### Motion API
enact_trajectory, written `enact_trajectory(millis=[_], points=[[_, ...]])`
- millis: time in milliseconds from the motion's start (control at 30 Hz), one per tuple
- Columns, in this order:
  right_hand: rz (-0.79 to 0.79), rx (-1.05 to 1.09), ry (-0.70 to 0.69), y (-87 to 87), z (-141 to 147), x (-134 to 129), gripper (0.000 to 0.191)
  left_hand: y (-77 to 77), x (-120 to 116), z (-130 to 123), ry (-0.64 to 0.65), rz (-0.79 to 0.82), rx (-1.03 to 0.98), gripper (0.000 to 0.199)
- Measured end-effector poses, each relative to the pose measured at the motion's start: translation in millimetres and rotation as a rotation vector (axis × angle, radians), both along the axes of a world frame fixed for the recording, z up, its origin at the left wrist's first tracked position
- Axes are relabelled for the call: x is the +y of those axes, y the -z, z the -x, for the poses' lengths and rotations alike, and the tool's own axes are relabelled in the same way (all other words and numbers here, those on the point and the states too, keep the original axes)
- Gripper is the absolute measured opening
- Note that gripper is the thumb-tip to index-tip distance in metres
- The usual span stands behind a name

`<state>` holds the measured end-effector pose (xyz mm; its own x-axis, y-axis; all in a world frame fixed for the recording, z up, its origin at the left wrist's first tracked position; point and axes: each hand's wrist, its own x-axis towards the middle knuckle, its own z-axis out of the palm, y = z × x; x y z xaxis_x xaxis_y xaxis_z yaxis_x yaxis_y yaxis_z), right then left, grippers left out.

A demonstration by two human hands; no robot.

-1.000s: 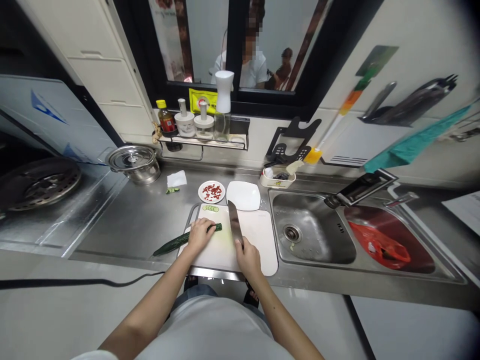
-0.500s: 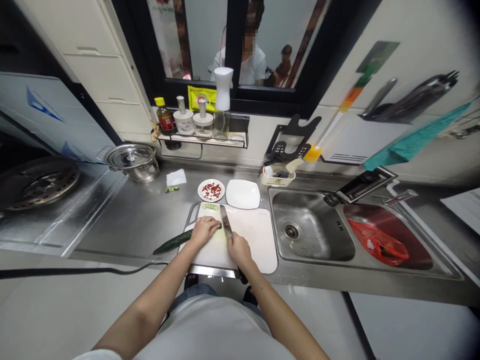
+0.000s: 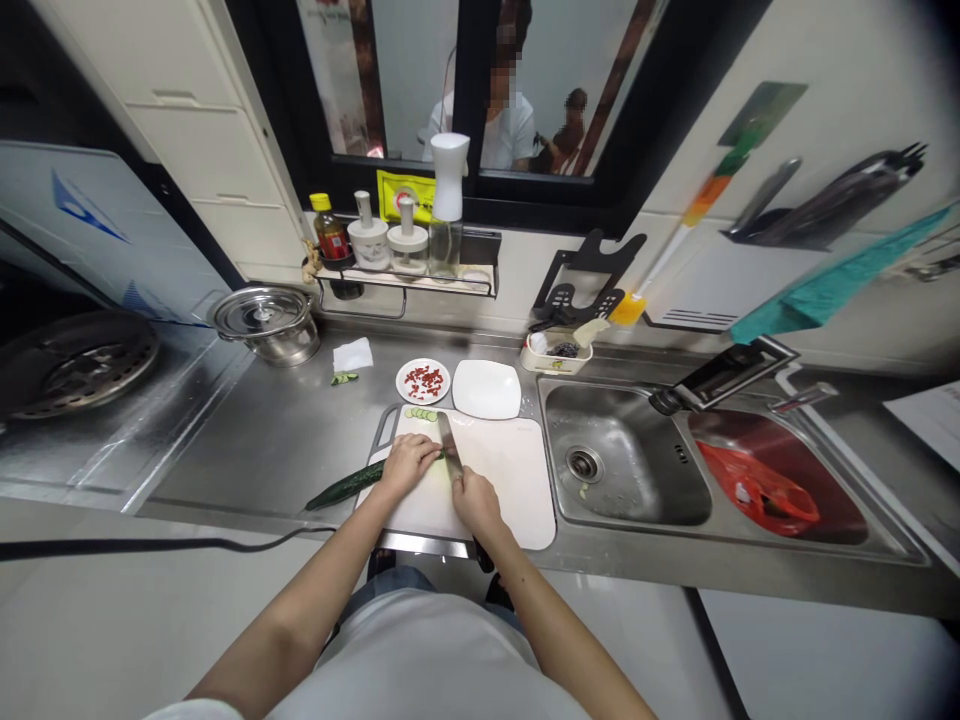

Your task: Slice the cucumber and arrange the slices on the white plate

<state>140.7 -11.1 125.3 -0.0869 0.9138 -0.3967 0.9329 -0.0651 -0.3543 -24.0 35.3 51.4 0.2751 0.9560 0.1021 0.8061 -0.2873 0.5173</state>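
A long dark green cucumber [image 3: 346, 487] lies slantwise over the left edge of the white cutting board [image 3: 510, 480]. Wrapped over its right part is my left hand [image 3: 409, 462], fingertips close to the cut end. My right hand [image 3: 475, 500] is closed on a knife [image 3: 450, 442], whose blade points away from me and stands right beside the cucumber's end. Several pale green cucumber slices [image 3: 421, 413] lie in a row at the board's top left. Behind the board are a round plate [image 3: 423, 381] of chopped red pieces and a white square plate [image 3: 486, 389] with nothing on it.
To the right is a steel sink [image 3: 626, 455] with a red plastic bag [image 3: 757, 488] in its second basin. A lidded steel pot [image 3: 264, 325] and a white tissue [image 3: 352, 355] are at the back left. A shelf of bottles and jars hangs behind. Beyond the window sits a person.
The knife blade has shifted very slightly to the left, against the cucumber's end. My left hand keeps its hold in nearly the same place.
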Motion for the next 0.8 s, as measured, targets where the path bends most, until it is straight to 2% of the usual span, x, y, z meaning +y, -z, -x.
enact_trajectory(millis=[267, 567, 800], points=[[0.020, -0.017, 0.014, -2.6, 2.8, 0.6, 0.035, 1.1, -0.4, 0.0, 0.002, -0.019, -0.001, 0.028], [-0.001, -0.004, 0.006, 2.0, 2.1, 1.3, 0.035, 2.4, -1.2, 0.4, 0.002, -0.034, 0.010, 0.028], [0.049, -0.032, 0.007, -2.8, 5.8, 2.1, 0.035, 7.7, 0.0, 1.0, 0.016, -0.089, -0.012, 0.027]])
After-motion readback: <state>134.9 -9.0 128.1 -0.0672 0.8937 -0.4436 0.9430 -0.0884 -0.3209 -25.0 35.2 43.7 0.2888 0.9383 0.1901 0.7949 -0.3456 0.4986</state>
